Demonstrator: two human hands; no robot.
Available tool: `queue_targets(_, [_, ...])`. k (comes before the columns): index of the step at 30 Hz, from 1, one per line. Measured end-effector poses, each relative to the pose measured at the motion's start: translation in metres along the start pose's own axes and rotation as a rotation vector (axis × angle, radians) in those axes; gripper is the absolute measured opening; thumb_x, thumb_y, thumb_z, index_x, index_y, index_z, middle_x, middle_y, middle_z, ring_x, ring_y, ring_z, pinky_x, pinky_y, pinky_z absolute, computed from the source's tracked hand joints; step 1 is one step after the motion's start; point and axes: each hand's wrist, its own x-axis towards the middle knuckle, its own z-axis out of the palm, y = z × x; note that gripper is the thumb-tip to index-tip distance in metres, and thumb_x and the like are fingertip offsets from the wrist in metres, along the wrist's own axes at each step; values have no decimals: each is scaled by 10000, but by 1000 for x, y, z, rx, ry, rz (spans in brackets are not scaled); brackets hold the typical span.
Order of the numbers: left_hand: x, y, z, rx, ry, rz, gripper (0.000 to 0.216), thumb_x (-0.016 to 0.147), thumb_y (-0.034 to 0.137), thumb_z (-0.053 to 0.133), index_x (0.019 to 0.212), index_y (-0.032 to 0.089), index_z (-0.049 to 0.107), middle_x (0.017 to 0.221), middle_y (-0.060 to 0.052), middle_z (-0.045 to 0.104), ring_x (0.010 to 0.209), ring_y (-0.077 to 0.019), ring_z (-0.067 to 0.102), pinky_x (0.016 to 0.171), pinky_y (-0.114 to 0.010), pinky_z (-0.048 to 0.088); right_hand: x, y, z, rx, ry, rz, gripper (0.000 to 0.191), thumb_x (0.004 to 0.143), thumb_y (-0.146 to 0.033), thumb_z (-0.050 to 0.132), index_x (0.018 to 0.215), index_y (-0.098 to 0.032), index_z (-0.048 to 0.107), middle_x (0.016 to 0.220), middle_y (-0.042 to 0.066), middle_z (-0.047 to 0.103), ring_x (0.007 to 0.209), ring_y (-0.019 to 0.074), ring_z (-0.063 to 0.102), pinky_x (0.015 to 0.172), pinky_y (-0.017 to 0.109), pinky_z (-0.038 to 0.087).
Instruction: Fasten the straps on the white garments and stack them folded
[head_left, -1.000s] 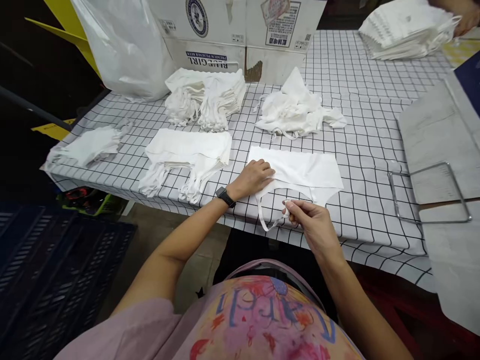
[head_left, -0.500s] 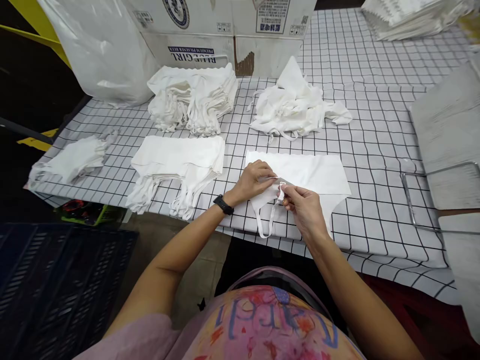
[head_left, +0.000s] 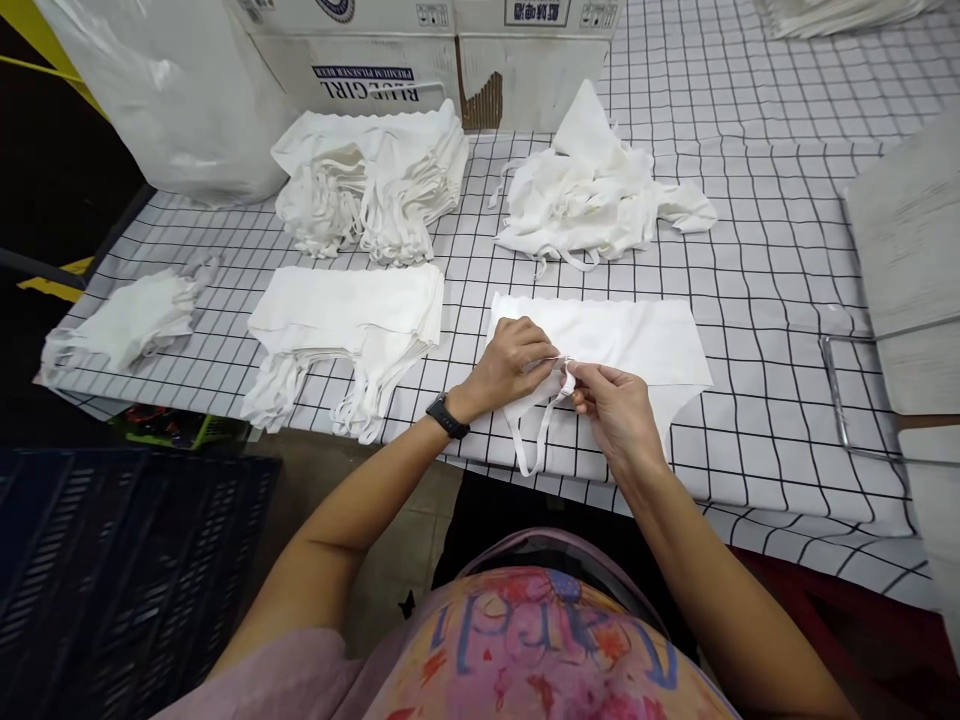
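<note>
A white bra top lies flat before me, its wide band toward the back and its straps toward the table's front edge. My left hand, with a black watch on the wrist, rests on its left part and is closed, pinching its edge near the strap end. In my right hand the thumb and forefinger pinch a thin white shoulder strap near its end. Both sets of fingertips meet at the strap end. The strap's lower part hangs in a loop. Exactly how the pieces join there is hidden by my fingers.
To the left lies a neat stack of white tops, with a taller stack behind it. A loose heap of white tops lies behind my hands. A cardboard box and a plastic bag stand at the back.
My fingertips have come closer together, the right hand bringing the strap end up to the left fingertips. The view has shifted slightly; the stacks stay put.
</note>
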Motion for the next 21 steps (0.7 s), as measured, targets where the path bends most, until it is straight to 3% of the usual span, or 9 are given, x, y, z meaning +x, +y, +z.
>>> queue_targets(13, [1,11,-6,260,25,215,267,1034,122,477,820,189,622,831,-25,691,895,-191,576,886,-382,435,3,2,2,50,11,17,224,626,-256,890,585,-139,704,574,-16,566,492,51,487,417,168,385])
queue_targets(21, [0,10,-6,282,45,251,268,1031,88,462,833,191,611,820,-17,682,903,-188,572,895,-369,436,6,3,3,55,18,28,182,607,-235,875,600,-132,726,563,-15,568,486,46,473,413,166,367])
